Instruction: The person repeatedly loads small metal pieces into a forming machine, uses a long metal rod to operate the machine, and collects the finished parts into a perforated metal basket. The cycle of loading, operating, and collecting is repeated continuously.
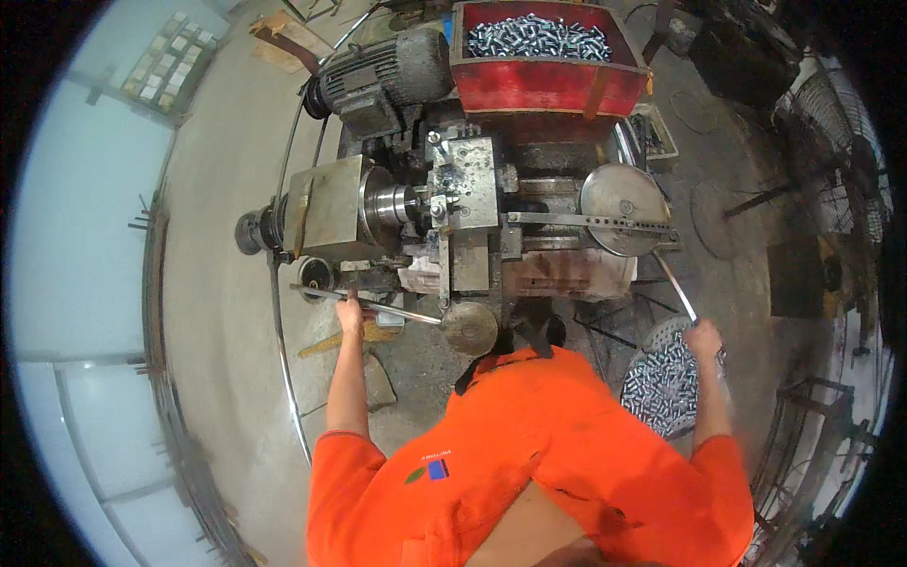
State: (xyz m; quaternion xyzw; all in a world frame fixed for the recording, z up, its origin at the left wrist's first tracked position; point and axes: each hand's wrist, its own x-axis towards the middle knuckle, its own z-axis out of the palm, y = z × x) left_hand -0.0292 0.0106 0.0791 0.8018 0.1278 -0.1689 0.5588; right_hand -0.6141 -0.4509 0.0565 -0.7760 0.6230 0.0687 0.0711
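Note:
A small lathe (468, 180) stands in front of me. My left hand (350, 315) is closed round a long metal lever (406, 313), which runs to a small round disc (470, 328) at the near side of the machine. Off to the right, my right hand (702, 340) grips the lower end of another lever (675, 286), which slants down from a large round plate (624, 206). The spindle (392, 205) faces the tool block from the left. Whatever is clamped in it is too small to make out.
A red box (548, 90) full of short shiny metal parts sits behind the lathe, beside a motor (397, 76). A round basket (661, 387) of similar parts stands below my right hand. A long rod (281, 350) runs along the left, and a metal frame (817, 425) stands at right.

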